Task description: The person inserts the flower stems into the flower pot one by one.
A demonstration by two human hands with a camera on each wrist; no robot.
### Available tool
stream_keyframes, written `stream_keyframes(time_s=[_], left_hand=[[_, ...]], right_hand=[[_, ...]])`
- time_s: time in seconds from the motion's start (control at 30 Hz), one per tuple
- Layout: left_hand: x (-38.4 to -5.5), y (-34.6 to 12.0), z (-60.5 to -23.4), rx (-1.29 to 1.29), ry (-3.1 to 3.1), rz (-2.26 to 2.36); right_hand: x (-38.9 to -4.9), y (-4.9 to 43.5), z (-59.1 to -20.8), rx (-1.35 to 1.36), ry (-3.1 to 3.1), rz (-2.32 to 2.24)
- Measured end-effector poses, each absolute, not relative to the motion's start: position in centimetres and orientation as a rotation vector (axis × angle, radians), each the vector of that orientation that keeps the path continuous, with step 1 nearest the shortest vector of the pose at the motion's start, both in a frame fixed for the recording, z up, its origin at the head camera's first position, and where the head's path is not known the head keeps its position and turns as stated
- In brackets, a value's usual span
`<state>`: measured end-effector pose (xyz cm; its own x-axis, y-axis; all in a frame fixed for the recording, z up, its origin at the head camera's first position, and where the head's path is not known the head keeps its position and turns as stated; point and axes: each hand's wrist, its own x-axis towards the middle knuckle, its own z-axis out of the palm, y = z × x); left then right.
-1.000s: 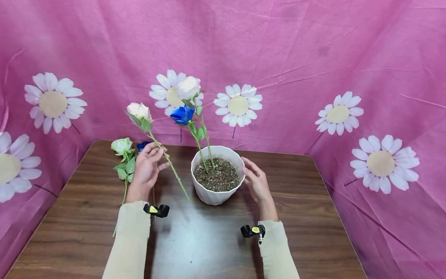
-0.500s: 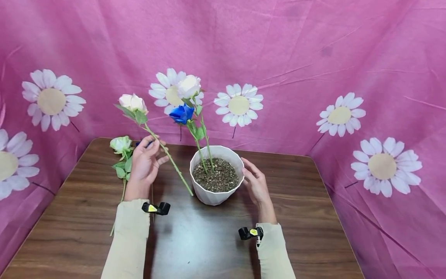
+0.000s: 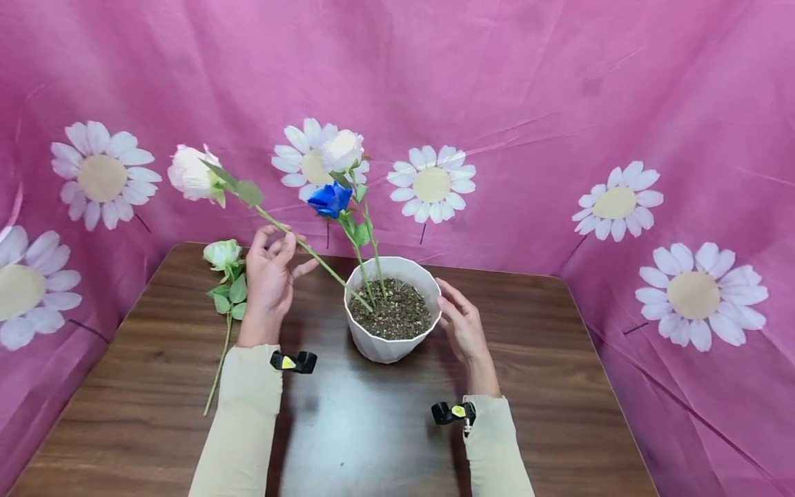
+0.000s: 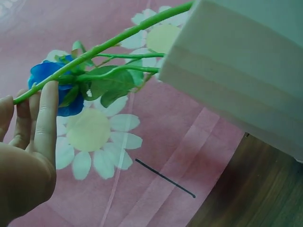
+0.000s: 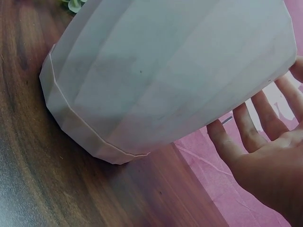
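Note:
My left hand (image 3: 270,283) pinches the green stem of a pale pink rose (image 3: 191,172) between thumb and fingers. The stem slants down to the right over the rim of a white faceted pot (image 3: 385,348), its lower end at the soil (image 3: 400,314); whether it has entered the soil I cannot tell. A blue rose (image 3: 331,200) and a white rose (image 3: 344,150) stand in that soil. With extended, slightly bent fingers, my right hand (image 3: 466,328) touches the pot's right side. In the right wrist view its fingertips (image 5: 215,130) lie along the pot wall (image 5: 156,71).
A greenish-white rose (image 3: 222,255) lies on the wooden table (image 3: 546,386), left of my left forearm. Behind the table hangs a pink cloth (image 3: 509,76) printed with large daisies.
The pale pink rose has tilted further left, while its stem's lower end has moved from outside the pot over the rim to the soil. My right hand stays at the pot.

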<state>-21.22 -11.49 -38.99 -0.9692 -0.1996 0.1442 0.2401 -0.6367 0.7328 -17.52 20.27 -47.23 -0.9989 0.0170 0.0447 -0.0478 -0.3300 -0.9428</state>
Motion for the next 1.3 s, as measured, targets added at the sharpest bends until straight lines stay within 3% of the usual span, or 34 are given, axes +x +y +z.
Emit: stream_keyframes(time_s=[1.3], left_hand=[[-22.8, -7.8, -40.7, -0.17, -1.494, -2.39]], right_hand=[[-17.5, 20.1, -47.0, 0.014, -1.781, 2.536]])
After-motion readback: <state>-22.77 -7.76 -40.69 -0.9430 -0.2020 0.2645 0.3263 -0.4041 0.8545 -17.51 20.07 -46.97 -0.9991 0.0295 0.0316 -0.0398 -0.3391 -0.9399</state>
